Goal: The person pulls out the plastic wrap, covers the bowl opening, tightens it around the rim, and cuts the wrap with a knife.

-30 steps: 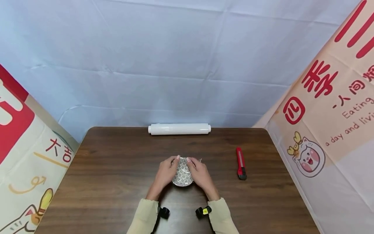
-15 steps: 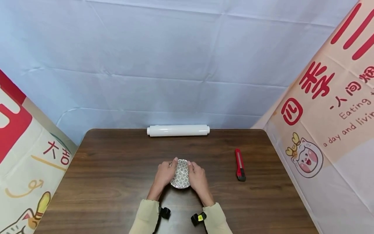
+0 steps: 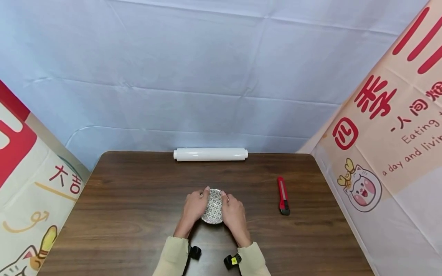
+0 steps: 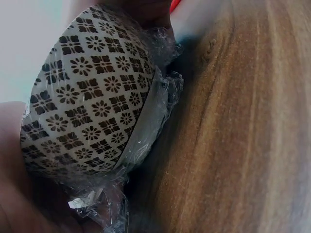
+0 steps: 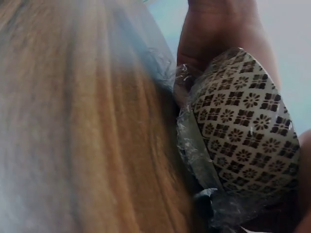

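Observation:
A small round dish (image 3: 212, 209), white with a dark brown flower pattern, stays between both hands near the table's middle. Its patterned face points up, and a plain pale side (image 4: 148, 119) lies below a dark edge line. Clear plastic wrap (image 5: 197, 158) covers it and bunches in crinkled folds around the lower edge. My left hand (image 3: 195, 205) grips the left side, thumb along the upper rim. On the opposite side my right hand (image 3: 233, 214) holds it the same way. In the head view the other fingers are mostly hidden behind and under the dish.
A white roll (image 3: 210, 154), like plastic wrap, lies along the table's back edge. To the right is a red utility knife (image 3: 284, 195) with a black end. The brown wooden table (image 3: 138, 184) meets a pale cloth backdrop (image 3: 193, 92) behind and printed cloths at both sides.
Both hands keep hold of the dish. The right hand has shifted slightly left and toward the body; the wrapped dish has shifted slightly with it. The roll and knife stay put.

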